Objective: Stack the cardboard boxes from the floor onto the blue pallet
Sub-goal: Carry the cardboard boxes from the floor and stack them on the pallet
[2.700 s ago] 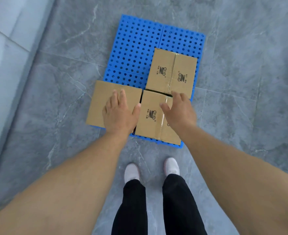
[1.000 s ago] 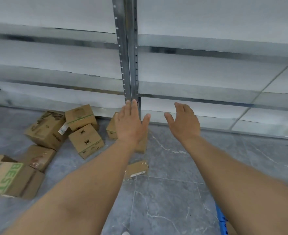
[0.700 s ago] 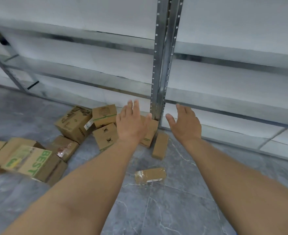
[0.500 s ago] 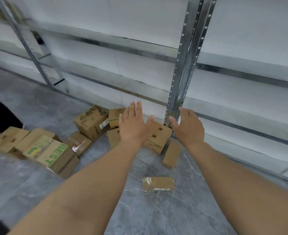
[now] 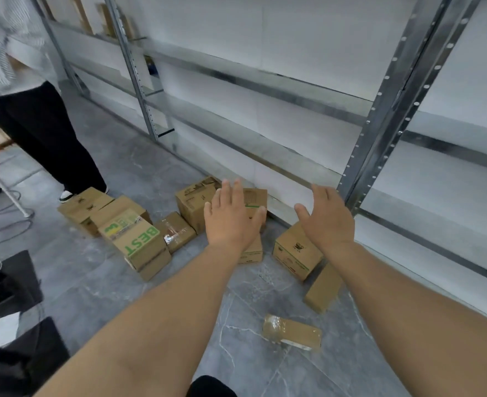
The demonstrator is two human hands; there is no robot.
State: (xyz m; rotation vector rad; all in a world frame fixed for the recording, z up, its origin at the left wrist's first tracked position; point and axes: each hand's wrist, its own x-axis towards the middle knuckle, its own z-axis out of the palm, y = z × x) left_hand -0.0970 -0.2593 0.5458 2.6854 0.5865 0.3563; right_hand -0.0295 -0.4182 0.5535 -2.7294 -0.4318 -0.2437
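1. You are facing the metal shelving rack point(image 5: 385, 116) with a loose scatter of cardboard boxes on the grey floor point(image 5: 99, 282) at its foot; the blue pallet is out of view, so plan your turn toward it before you lift.
2. Mind the bystander point(image 5: 36, 116) standing at the far left of the pile; I judge the boxes near those feet the awkward ones to take now.
3. The "BEST" box point(image 5: 139, 239) is the biggest in reach, but it leans on its neighbours, so pulling it may shift them.
4. The printed box point(image 5: 296, 253) just below your right hand point(image 5: 327, 219) sits free on both sides and looks the easier pick.
5. Both hands are spread and hold nothing; your left hand point(image 5: 231, 219) hovers in front of the rear boxes. Bring both palms to opposite faces and squeeze evenly.
6. Leave the taped flat parcel point(image 5: 292, 335) lying nearest you until later; it probably suits a top layer.
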